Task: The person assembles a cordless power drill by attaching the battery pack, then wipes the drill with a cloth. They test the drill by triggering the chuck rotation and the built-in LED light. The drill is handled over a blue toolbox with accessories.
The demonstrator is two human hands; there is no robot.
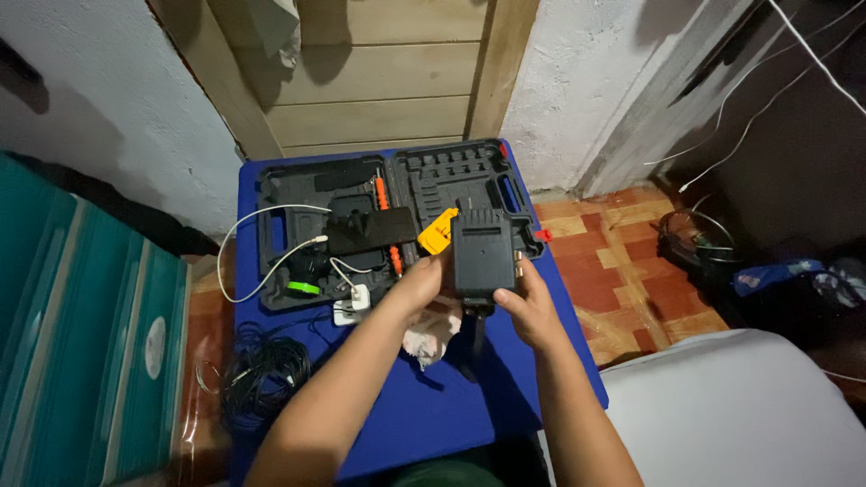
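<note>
the person's left hand (422, 281) and right hand (526, 305) are both closed round a black battery pack (483, 249), raised upright above the blue table (424, 415); the left grips its left side with the thumb up by the top, the right cups its lower right corner from below. judged from the grip, the step in hand looks like fitting or examining the pack, and any further move would call for both hands to keep it square. whether it is already joined to the dark handle (475, 338) below it cannot be told. just under the hands lies a pale crumpled cloth (431, 335) on the table. left of it, a coil of black cable (262, 374) hangs off the table edge. a white charger plug (352, 305) and its white cord (271, 243) rest on the open black tool case (298, 180), which also holds a yellow piece (437, 230), crowding the space behind the pack. beyond stands a wooden door (379, 81).
</note>
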